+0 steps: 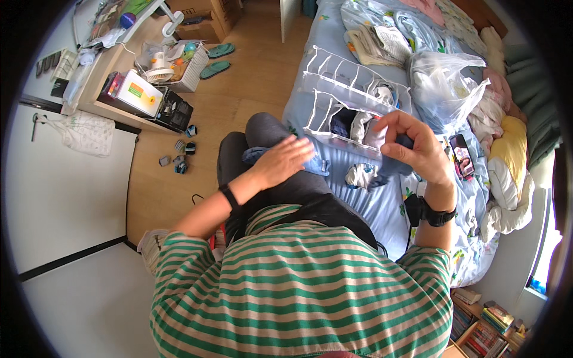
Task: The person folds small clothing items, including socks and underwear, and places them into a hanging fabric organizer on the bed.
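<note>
My left hand is spread flat over a folded blue denim garment that lies across my thigh. It grips nothing, and whether it presses on the cloth I cannot tell. A dark blue piece of clothing, a little blurred, hangs from my right hand above the bed. Just left of it lies a small rolled white garment with a blue print. In front stands a clear divided storage organizer with white edging, holding dark, white and greyish rolled clothes. A second clear organizer behind it has clothes at its right end.
A white plastic bag and a smartphone with a lit screen lie right on the bed. Folded cloths sit farther back. On the floor are several small socks, green slippers and a white basket.
</note>
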A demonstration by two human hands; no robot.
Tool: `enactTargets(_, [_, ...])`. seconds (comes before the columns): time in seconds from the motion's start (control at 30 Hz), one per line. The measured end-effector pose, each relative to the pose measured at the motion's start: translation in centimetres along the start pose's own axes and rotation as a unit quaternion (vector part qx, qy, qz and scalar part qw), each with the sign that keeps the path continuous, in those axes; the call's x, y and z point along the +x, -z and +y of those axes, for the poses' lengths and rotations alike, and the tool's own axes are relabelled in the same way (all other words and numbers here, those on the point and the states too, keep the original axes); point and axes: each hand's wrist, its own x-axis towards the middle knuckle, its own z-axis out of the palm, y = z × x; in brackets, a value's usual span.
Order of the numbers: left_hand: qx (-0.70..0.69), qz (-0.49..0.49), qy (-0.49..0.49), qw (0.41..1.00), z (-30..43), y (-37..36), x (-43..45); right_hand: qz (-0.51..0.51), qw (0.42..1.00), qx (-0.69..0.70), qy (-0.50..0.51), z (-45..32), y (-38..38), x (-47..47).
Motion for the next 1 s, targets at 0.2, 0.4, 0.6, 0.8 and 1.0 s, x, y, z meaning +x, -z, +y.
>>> enactTargets(0.2, [-0.090, -0.010, 0.088, 0.992, -0.5, 1.4, 2.7, 0.023, 0.993, 0.113, 0.009, -2.5, -0.9, -0.4])
enactTargets(0.4, [-0.210, 0.162, 0.053, 0.963, 3.6, 9.1, 7.5, 0.036, 0.982, 0.165, 0.081, -3.0, -3.1, 1.8])
enactTargets(0.6, [-0.687, 0.127, 0.208, 0.685, 7.1, 10.5, 9.7, 0.184, 0.968, 0.102, 0.133, -2.4, -2.0, 4.5])
enactTargets(0.8, [-0.862, -0.161, 0.159, 0.453, 5.0, 10.6, 8.0, -0.025, 0.962, -0.202, 0.183, -0.7, -2.2, 3.3])
enactTargets(1.0, [-0.764, -0.208, 0.145, 0.593, 4.7, 10.9, 7.0, -0.037, 0.989, -0.083, 0.117, 2.1, -5.0, 4.1])
